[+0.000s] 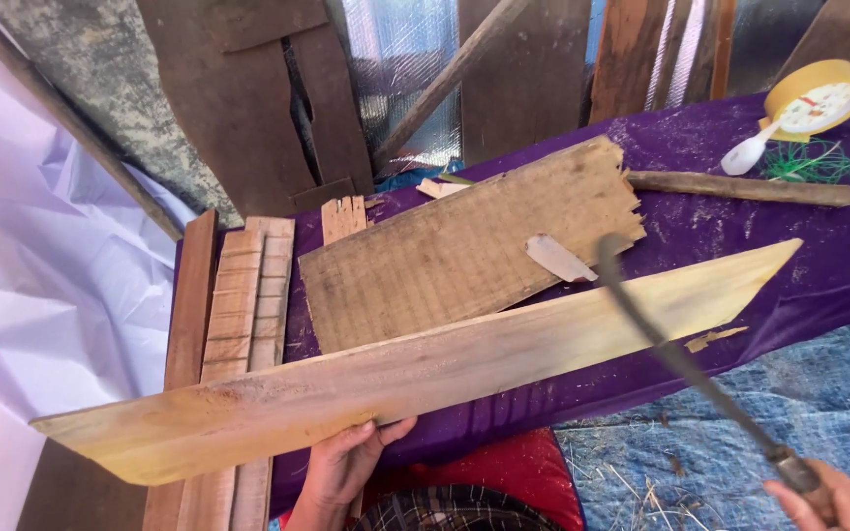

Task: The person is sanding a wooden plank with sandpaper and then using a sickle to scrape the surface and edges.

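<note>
Left hand [341, 462] clamped on lower edge of long pale pointed wooden plank [415, 369], lying across purple-clothed counter [819, 256]. Right hand [828, 501] fisted round dark long-bladed knife [681, 359], blurred, probably mid-swing. Trimming step; next stroke needs steady plank.

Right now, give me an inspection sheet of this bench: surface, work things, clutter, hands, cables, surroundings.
Surface: purple cloth, dusted with wood chips.
Work things: long pale plank lying across a rough board; thin dark blade, motion-blurred.
Clutter: tape roll, white spoon, stick, wood slats, green fibres.
Hands: left hand grips the plank's near edge; right hand holds the blade's handle.
Cables: nothing seen.
Surroundings: leaning boards, white sheet, blue tarp.
</note>
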